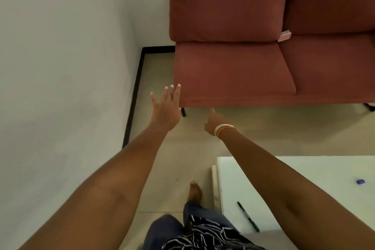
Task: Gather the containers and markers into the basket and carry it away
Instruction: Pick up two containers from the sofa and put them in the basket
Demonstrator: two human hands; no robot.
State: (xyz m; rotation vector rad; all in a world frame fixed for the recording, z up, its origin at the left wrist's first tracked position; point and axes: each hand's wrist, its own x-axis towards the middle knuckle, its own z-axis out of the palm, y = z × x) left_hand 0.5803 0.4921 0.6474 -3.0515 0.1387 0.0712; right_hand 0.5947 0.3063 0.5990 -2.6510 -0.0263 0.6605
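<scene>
Head view, sole view.

Landmark: white worktop (304,178), lower right.

Left hand (165,107): beyond the worktop's far-left corner, raised before the front corner of the red sofa (233,67), fingers spread, holding nothing.

Right hand (212,122): beyond the worktop's far edge, turned away from the camera; one digit points toward the sofa base, the rest hidden, so its state cannot be told. Bangles (222,129) at the wrist.

Green marker (248,216): lying flat near the worktop's near-left edge.

Small blue item (360,181): at the worktop's right side; too small to identify.

Basket and containers: not in view.

Handling note, as judgement: both hands are well apart from the marker; locate the basket first, then return to the worktop, pinching the marker mid-barrel.
</scene>
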